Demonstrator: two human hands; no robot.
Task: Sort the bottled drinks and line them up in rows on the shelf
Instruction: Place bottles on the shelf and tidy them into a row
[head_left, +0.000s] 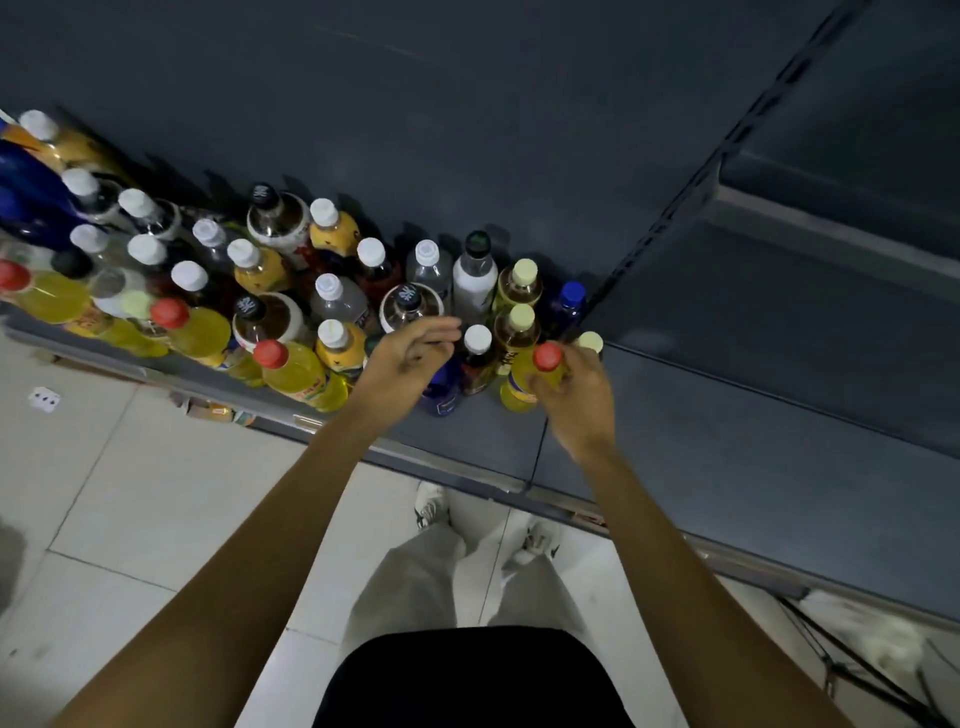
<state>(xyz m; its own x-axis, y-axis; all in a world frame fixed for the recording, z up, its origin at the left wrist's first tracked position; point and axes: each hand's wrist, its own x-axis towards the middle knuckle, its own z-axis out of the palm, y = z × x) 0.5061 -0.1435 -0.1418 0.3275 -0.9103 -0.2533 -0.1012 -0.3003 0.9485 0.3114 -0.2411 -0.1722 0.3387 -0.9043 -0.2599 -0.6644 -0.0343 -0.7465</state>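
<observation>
Dark shelf (701, 426) over pale tiled floor (130, 493). Right hand (576, 395) grips yellow bottle (524, 384); left hand (410, 358) spread loosely.

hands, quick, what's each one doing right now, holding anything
Left hand: open, fingers relaxed above the bottles, holding nothing.
Right hand: closed on the yellow bottle with the red cap, at the shelf front.

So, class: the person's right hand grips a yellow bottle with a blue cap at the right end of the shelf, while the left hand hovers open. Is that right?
Not quite. The head view shows the cap is red, not blue. Otherwise correct: the right hand grips the yellow bottle at the right end of the shelf, and the left hand hovers open.
</observation>
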